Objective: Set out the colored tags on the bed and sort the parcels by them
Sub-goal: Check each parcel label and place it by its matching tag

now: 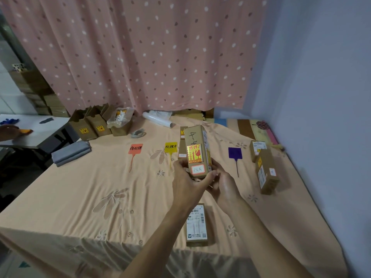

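Both hands hold one brown cardboard parcel (197, 149) upright above the middle of the bed (80, 197). It bears a yellow and red fragile sticker and a small white label. My left hand (187, 179) grips its lower left side; my right hand (222, 182) cups its base from the right. Three tags lie flat on the sheet: a red tag (136, 148), a yellow tag (171, 147) and a purple tag (234, 153). Two parcels (266, 171) lie right of the purple tag, another parcel (196, 227) lies near me, and one parcel (182, 151) stands behind the held one.
Open cardboard boxes (94, 125) stand at the back left with a plastic bag, a roll of film (158, 119) and a tape roll (138, 133). Folded grey cloth (70, 152) lies at the left edge. Another person's hand (12, 131) rests on a white table. A wall bounds the right side.
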`<state>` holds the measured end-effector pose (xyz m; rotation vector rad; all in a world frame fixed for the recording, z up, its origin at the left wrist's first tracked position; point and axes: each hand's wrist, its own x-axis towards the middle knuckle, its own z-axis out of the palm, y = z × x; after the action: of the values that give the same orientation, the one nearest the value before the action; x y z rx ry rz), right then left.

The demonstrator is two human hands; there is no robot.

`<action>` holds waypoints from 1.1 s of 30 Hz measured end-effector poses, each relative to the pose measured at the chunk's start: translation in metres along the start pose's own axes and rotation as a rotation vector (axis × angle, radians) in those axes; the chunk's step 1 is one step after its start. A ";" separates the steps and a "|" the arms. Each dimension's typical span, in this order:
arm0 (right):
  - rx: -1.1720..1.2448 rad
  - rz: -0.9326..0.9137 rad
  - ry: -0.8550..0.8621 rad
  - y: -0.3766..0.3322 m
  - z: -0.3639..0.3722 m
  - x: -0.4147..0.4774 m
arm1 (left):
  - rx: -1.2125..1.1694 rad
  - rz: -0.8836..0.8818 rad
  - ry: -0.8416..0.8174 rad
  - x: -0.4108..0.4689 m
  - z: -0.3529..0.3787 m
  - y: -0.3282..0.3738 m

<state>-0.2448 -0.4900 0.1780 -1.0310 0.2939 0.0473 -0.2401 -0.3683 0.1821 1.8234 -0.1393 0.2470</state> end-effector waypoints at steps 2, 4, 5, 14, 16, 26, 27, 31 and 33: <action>-0.015 -0.014 0.013 0.001 0.002 0.005 | -0.012 0.006 -0.023 0.004 -0.002 -0.002; -0.026 -0.033 0.021 0.004 0.003 0.009 | -0.010 0.004 -0.052 0.008 -0.007 -0.005; -0.042 -0.043 0.028 0.005 0.005 0.011 | -0.008 0.000 -0.066 0.011 -0.009 -0.008; -0.586 -0.304 0.270 0.024 0.017 0.020 | -0.021 -0.020 -0.184 0.032 -0.021 -0.032; -0.636 -0.317 0.287 0.029 0.013 0.025 | -0.010 -0.027 -0.225 0.033 -0.020 -0.041; -0.512 -0.136 0.399 0.025 -0.048 0.082 | 0.096 -0.034 -0.510 0.070 0.047 -0.085; -0.509 -0.137 0.395 0.023 -0.057 0.094 | 0.100 -0.047 -0.532 0.079 0.059 -0.088; -0.456 -0.087 0.416 0.012 -0.097 0.146 | 0.098 -0.167 -0.610 0.119 0.115 -0.108; -0.440 -0.057 0.391 0.007 -0.118 0.177 | 0.092 -0.243 -0.622 0.140 0.146 -0.119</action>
<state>-0.1023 -0.6038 0.0695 -1.4863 0.6282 -0.1495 -0.0638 -0.4725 0.0677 1.9360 -0.3399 -0.4993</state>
